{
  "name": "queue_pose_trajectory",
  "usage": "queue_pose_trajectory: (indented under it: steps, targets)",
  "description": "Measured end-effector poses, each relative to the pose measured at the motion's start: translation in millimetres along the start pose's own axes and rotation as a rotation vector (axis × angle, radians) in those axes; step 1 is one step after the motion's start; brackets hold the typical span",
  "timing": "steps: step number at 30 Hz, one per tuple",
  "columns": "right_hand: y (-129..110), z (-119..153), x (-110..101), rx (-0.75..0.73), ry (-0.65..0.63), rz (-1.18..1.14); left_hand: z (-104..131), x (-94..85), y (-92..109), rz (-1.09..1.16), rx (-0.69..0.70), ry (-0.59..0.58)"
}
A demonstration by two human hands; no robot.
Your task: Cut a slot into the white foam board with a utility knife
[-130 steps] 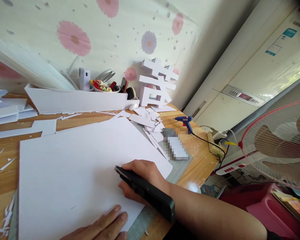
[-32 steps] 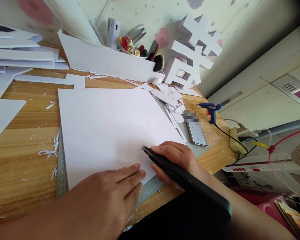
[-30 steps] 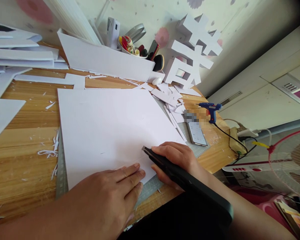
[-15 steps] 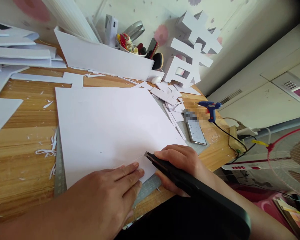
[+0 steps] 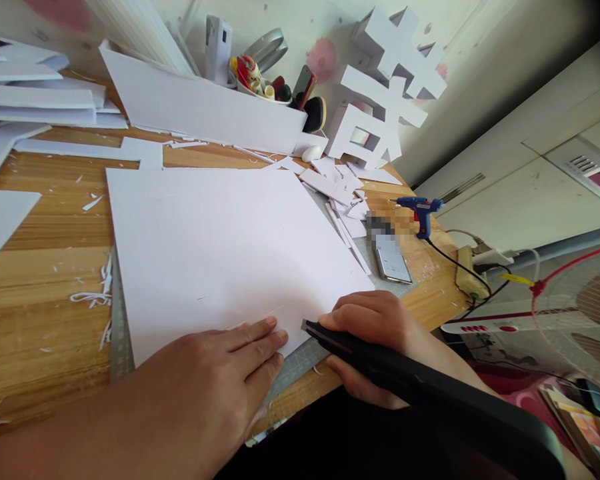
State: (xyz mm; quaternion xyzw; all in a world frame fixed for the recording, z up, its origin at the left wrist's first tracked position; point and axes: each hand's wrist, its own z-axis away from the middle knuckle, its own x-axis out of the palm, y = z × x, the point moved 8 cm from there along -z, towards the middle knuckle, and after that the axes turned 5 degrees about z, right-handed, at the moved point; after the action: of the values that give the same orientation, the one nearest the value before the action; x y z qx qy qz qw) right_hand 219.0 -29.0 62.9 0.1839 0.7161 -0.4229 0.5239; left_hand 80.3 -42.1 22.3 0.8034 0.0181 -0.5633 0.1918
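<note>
A large white foam board [image 5: 215,233] lies flat over a grey cutting mat [image 5: 305,363]. My left hand [image 5: 230,373] rests palm down on the board's near edge, fingers stretched out and holding nothing. In my right hand [image 5: 375,327] is a long black utility knife [image 5: 410,380], the fingers closed around its front part. Its short metal blade points left, over the near right part of the board. From this angle I cannot tell if the blade touches it. A faint line runs across the board just beyond my left fingertips.
White offcuts [image 5: 333,183] lie behind the board. A phone [image 5: 393,259] and a blue hot glue gun [image 5: 420,212] sit to the right. White cut-out shapes [image 5: 375,127] and a white organizer box [image 5: 210,110] stand at the back. Stacked boards [image 5: 40,107] are at far left.
My right hand has drawn the utility knife a little to the right and towards me, away from the faint line. The left hand has stayed in place.
</note>
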Motion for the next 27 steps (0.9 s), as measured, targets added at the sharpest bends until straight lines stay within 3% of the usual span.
queue_pose_trajectory:
  steps: [3,6,9,12,19,27]
  targets:
    - [2,5,0,-0.024,-0.015,-0.058,-2,-2.4,3,-0.034,0.033,0.02]
    - [10,8,-12,-0.017,0.148,-0.176,-3,-0.6,3,-0.009,0.009,0.042]
    - [34,9,-19,0.149,0.359,-0.293,0,4.0,2,0.029,-0.044,0.063]
    - [53,0,-12,0.303,0.498,-0.312,4,9.7,2,0.01,-0.046,0.052]
    - [53,-42,9,0.25,0.493,-0.261,7,10.0,5,-0.055,-0.033,0.132]
    - [52,-53,12,0.23,0.491,-0.222,5,8.0,9,-0.058,-0.014,0.091]
